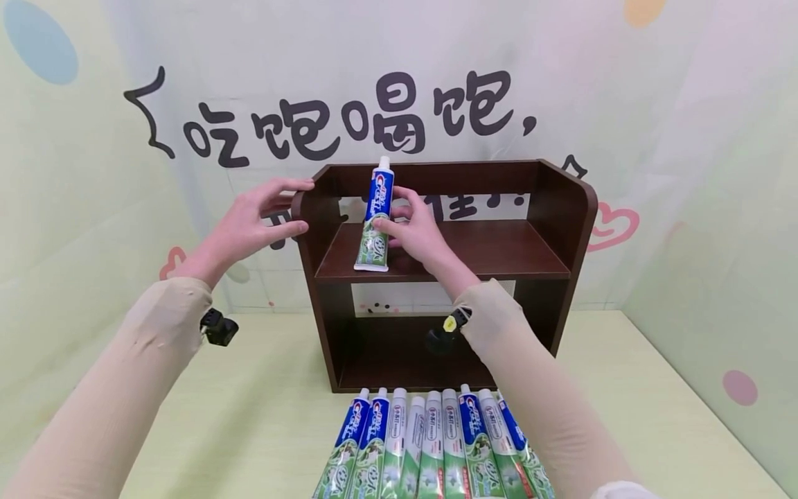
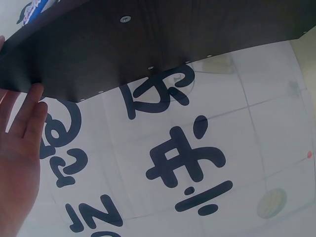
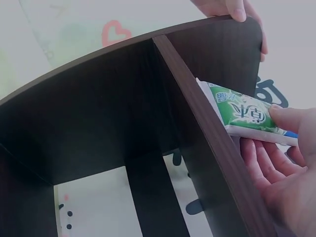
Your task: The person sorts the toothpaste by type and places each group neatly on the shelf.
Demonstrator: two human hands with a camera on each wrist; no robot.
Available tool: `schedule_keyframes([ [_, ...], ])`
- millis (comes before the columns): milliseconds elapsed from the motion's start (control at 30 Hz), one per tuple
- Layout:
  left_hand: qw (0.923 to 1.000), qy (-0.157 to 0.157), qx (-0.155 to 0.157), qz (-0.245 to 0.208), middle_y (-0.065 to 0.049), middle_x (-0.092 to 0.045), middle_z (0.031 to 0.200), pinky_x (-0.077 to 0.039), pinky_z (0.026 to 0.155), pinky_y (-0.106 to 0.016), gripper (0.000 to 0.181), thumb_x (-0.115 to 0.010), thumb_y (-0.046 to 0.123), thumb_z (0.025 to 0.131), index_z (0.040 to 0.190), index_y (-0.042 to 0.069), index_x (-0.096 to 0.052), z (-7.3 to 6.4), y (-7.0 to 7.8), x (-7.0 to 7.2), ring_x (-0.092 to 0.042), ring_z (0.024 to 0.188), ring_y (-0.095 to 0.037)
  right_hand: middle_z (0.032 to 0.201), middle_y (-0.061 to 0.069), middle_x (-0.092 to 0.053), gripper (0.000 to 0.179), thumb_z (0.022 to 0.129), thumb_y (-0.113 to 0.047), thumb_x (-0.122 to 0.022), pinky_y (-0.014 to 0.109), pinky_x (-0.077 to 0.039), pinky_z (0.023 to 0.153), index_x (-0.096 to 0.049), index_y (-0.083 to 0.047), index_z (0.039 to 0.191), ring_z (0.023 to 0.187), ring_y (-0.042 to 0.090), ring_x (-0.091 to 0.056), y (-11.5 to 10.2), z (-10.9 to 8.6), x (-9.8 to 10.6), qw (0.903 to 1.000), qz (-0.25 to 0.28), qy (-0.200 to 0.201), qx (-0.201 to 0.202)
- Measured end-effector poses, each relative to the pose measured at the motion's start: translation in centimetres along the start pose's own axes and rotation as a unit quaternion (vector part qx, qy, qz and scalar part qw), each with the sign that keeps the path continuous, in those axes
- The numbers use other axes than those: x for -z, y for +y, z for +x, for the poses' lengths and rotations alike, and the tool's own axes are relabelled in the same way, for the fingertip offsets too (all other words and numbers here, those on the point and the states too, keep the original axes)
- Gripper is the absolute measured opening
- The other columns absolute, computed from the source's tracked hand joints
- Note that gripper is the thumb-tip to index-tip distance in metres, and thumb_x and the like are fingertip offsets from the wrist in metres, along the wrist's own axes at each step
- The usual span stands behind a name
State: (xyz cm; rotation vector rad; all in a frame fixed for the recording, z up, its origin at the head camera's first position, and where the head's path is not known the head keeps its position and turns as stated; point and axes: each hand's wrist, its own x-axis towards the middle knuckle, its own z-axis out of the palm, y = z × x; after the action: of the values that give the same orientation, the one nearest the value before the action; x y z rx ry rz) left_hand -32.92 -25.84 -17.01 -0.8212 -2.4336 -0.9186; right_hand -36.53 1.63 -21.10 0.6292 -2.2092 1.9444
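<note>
Dark brown two-level shelf unit point(image 1: 405, 353) sitting on a pale worktop point(image 1: 661, 402), and there's a blue-and-green toothpaste tube point(image 1: 375, 222) held at the left half of the unit's upper board point(image 1: 511, 253), cap up and leaning a bit. Right hand point(image 1: 420, 229) has it pinched, thumb on the printed face, other fingers behind. Crimped end is right by the unit's front edge; can't tell if it's actually touching the board. Left hand point(image 1: 246, 222) is up at the unit's left side panel point(image 1: 330, 312), thumb spread well apart from the fingers, tips touching the panel. Just in front of the unit there's a row of tubes point(image 1: 433, 450) side by side, some blue-and-green, others white-and-green, caps toward the unit. Wall point(image 1: 623, 104) behind it has chunky black lettering point(image 2: 186, 155).
</note>
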Motion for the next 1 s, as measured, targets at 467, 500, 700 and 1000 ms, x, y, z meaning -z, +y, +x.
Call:
schedule_keyframes([
  [467,1.0000,-0.001,0.005,0.002,0.002,-0.055,0.144,-0.042,0.100,-0.006,0.056,-0.074,0.019,0.089,0.140,0.026,-0.054,-0.1,0.1,0.1,-0.059,0.117,0.001,0.134,0.021,-0.050,0.080,0.096,-0.010,-0.063,0.046,-0.060,0.088,-0.020,-0.046,0.153,0.113,0.031,-0.062,0.3,0.8,-2.0,0.9998,0.013,-0.013,0.009],
  [500,1.0000,-0.002,0.006,0.002,0.002,-0.055,0.144,-0.042,0.101,-0.006,0.056,-0.074,0.019,0.089,0.140,0.026,-0.054,-0.1,0.1,0.1,-0.059,0.118,-0.003,0.135,0.021,-0.049,0.078,0.096,-0.010,-0.062,0.047,-0.060,0.089,-0.023,-0.048,0.152,0.115,0.031,-0.061,0.4,0.8,-2.1,0.9997,0.012,-0.016,0.010],
  [700,0.9999,-0.004,0.010,0.005,0.002,-0.055,0.144,-0.045,0.105,-0.015,0.056,-0.074,0.020,0.089,0.141,0.027,-0.053,-0.1,0.2,0.1,-0.060,0.123,-0.018,0.137,0.019,-0.047,0.070,0.097,-0.012,-0.062,0.044,-0.060,0.089,-0.031,-0.048,0.149,0.116,0.030,-0.060,0.6,1.1,-2.4,0.9994,0.010,-0.035,-0.002],
  [1000,0.9999,-0.008,0.011,0.005,0.002,-0.054,0.146,-0.046,0.110,-0.026,0.056,-0.074,0.020,0.090,0.141,0.026,-0.053,0.0,0.1,0.2,-0.059,0.126,-0.022,0.133,0.020,-0.046,0.095,0.084,0.002,-0.073,0.040,-0.059,0.092,-0.024,-0.039,0.154,0.112,0.034,-0.063,0.6,1.4,-3.1,0.9961,0.005,-0.088,0.002],
])
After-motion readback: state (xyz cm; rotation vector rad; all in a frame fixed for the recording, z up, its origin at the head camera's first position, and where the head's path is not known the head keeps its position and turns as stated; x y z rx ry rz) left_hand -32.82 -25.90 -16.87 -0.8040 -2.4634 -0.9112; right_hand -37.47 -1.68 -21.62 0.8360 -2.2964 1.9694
